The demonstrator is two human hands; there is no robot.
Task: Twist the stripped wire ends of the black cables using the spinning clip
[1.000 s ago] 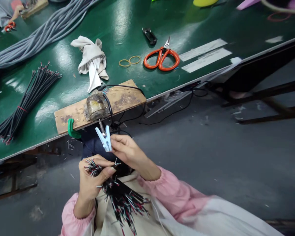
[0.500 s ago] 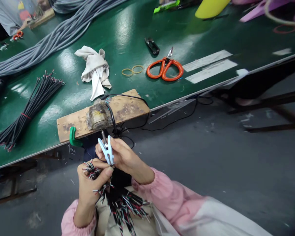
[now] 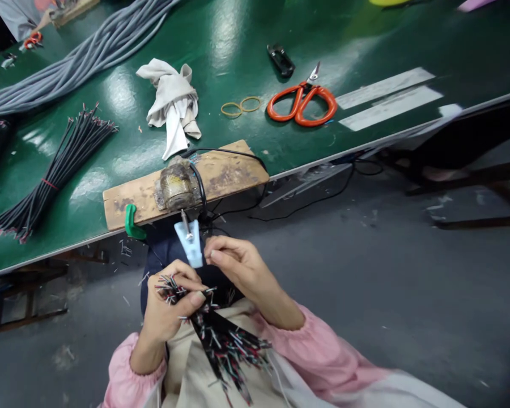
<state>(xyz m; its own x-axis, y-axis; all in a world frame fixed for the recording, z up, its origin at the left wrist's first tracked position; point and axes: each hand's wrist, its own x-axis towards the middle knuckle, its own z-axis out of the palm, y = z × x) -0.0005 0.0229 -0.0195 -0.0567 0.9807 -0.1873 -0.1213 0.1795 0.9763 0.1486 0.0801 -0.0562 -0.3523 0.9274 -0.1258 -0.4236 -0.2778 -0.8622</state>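
Note:
My left hand (image 3: 164, 309) is closed around a bundle of short black wires (image 3: 229, 343). Their stripped ends show red, white and green strands and fan out over my lap. My right hand (image 3: 244, 266) has thumb and fingers pinched together just right of a light blue clothespin (image 3: 191, 249); whether a wire is between them I cannot make out. The clothespin sits on the metal shaft (image 3: 184, 216) of a small motor (image 3: 176, 184), apart from both hands. That motor is fixed to a wooden board (image 3: 233, 173) at the table edge.
A green clamp (image 3: 132, 221) grips the board. On the green table (image 3: 123, 90) are a tied black wire bundle (image 3: 53, 175), grey cables (image 3: 97, 54), a crumpled cloth (image 3: 172, 102), rubber bands (image 3: 240, 106), orange-handled scissors (image 3: 301, 102) and a black snipper (image 3: 281, 60). A person's sleeve shows far left.
My right hand has come off the clothespin and moved right, fingers pinched. The clothespin looks turned on the shaft. My left hand still holds the wires; the view has shifted slightly.

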